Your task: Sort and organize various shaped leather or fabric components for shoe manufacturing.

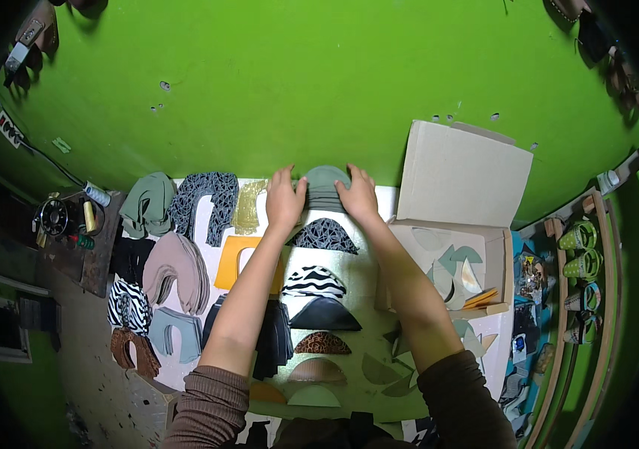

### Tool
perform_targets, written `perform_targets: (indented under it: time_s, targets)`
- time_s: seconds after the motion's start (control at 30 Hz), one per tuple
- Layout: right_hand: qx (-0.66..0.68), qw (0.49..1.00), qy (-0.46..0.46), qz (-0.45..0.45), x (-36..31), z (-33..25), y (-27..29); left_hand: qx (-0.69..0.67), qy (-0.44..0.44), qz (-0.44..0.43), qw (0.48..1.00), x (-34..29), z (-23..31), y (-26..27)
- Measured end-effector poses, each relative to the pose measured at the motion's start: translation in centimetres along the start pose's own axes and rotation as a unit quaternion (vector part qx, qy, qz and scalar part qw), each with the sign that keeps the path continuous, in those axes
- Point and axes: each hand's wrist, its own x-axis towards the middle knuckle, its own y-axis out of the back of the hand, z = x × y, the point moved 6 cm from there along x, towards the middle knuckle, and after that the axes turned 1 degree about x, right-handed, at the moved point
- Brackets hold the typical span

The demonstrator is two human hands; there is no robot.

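At the far side of the table, a stack of grey-green half-moon pieces [325, 197] lies between my two hands. My left hand [285, 200] grips its left end, thumb against the pieces. The opposite end is held by my right hand [358, 196], its thumb also on the stack and its fingertips toward the wall. Just nearer lies a black-and-grey patterned half-moon stack [325, 236]. Below it in the same column come zebra-striped half-moons [315, 281], black ones [325, 315], leopard-print ones [323, 343] and pale green ones [314, 396].
Stacks of U-shaped pieces cover the left side, including pink-beige ones [177, 262] and yellow ones [236, 249]. An open cardboard box [496, 251] with loose offcuts stands right. A wooden rack with green sandals [581, 263] is farther right. The green wall [319, 97] rises behind the table.
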Motion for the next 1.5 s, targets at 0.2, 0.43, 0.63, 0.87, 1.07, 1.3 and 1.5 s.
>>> perform_targets:
  time_s: [0.2, 0.43, 0.63, 0.87, 1.07, 1.3, 1.5]
  targets:
    - [-0.072, 0.986, 0.137, 0.068, -4.9, -3.5, 5.0, 0.097, -0.165, 0.022, 0.981, -4.9, 4.6, 2.3]
    - [0.096, 0.986, 0.131, -0.044, -15.3, -3.9, 13.9, -0.016, -0.240, -0.032, 0.970, -17.3, 12.4, 3.2]
    - [0.062, 0.989, 0.110, -0.076, -25.3, 1.5, 18.0, -0.101, -0.191, -0.112, 0.970, -28.5, 15.1, -0.8]
    - [-0.064, 0.990, 0.088, -0.091, -31.9, 12.2, 18.1, -0.048, -0.076, -0.202, 0.975, -34.9, 14.8, -7.9]
    - [-0.167, 0.964, 0.195, -0.068, -31.2, 14.0, 18.6, 0.051, -0.050, -0.151, 0.986, -36.4, 14.9, -10.2]
    - [-0.116, 0.953, 0.234, -0.156, -29.5, 13.0, 17.8, 0.087, -0.158, -0.125, 0.976, -39.4, 16.7, -9.1]
    - [-0.165, 0.901, 0.348, -0.202, -29.1, 8.9, 16.7, 0.097, -0.167, -0.114, 0.974, -41.8, 16.7, -7.7]
